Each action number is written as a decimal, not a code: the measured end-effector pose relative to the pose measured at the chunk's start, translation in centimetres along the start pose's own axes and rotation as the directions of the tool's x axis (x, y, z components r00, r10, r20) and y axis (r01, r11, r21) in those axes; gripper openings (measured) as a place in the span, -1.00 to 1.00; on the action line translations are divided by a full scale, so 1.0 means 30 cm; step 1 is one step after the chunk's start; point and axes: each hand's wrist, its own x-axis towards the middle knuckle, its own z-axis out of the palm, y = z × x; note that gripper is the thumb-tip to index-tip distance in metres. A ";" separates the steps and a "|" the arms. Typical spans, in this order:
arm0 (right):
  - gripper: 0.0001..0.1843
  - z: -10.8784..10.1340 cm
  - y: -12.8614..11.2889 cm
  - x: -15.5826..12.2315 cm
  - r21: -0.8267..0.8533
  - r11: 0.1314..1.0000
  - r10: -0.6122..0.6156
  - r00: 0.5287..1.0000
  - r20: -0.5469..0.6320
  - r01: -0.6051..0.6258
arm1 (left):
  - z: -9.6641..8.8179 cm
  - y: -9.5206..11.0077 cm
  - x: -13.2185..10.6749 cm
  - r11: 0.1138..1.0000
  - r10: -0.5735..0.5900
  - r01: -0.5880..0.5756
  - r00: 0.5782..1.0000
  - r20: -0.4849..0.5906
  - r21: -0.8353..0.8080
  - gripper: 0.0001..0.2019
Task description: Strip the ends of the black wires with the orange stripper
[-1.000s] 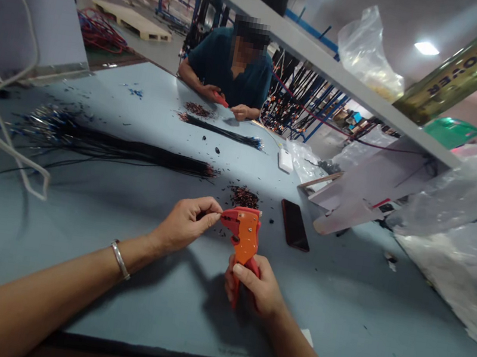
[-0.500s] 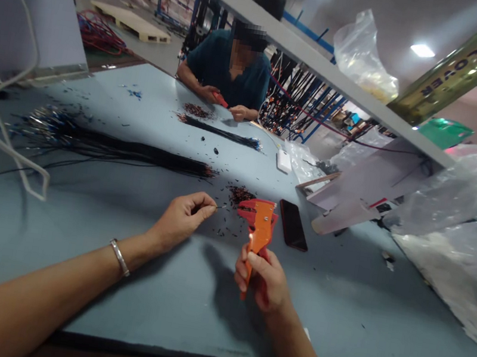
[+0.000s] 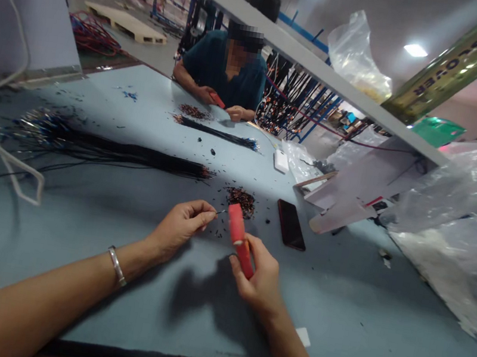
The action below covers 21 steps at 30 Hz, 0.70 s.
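"pinching a thin wire between thumb and forefinger, the left hand is closed above the table, a silver bracelet on its wrist."

"and the right hand?"

"wrapped around the handle of a red hand tool, which is turned nearly edge-on, a sliver of orange showing beside the fingers. the tool's head is just beside the wire's free tip; whether the two touch, i cannot tell."

"what lies nearest to them?"

"just beyond the tool's head, a pile of dark and copper-coloured scraps sits on the table, loose bits scattered around it. a dark phone lies flat to the right of the pile."

"and to the left?"

"a thick bundle of black wires stretches across the table, coppery ends toward the pile, silver and blue ends at the far left."

"farther out?"

"a thinner wire bundle, then a second scrap pile. at the far side a co-worker in a dark teal shirt, head bent, holds another red tool."

"and around the edges?"

"a pale shelf beam slants across the view; clear plastic bags are heaped at right."
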 end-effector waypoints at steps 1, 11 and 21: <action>-0.66 0.006 -0.002 0.003 -0.088 0.994 -0.070 0.997 -0.011 0.069 | 0.004 -0.002 -0.003 0.999 -0.017 0.018 1.000 0.022 -0.036 -0.82; -0.59 0.054 0.018 0.035 -0.343 0.922 -0.198 0.980 -0.025 0.177 | 0.020 -0.012 -0.020 0.983 -0.047 0.067 0.992 0.116 -0.171 -0.82; -0.58 0.052 0.031 0.032 -0.313 0.938 -0.156 0.988 -0.005 0.147 | 0.021 0.006 -0.025 0.997 -0.029 0.040 0.987 0.161 -0.064 -0.82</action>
